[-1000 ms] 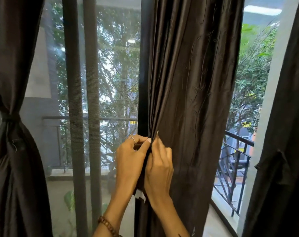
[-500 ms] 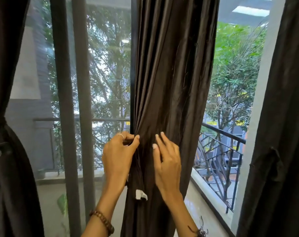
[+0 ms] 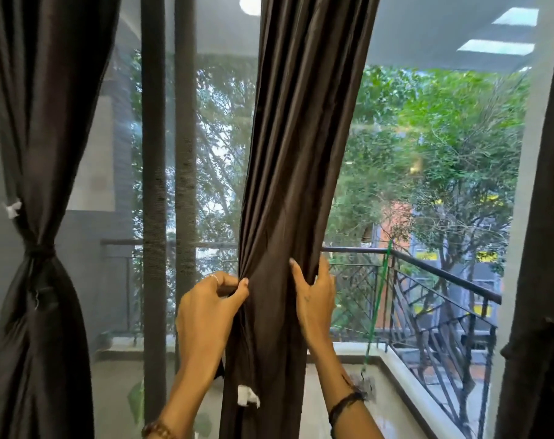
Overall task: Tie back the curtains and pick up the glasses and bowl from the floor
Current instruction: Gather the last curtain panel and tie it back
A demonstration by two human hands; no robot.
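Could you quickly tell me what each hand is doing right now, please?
Left hand: closed, pinching the middle curtain's left edge.
Right hand: fingers curled around the same curtain's right side, gathering it.

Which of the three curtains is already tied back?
The left curtain, cinched by a tie. The middle curtain is only gathered by hands; the right curtain shows no tie.
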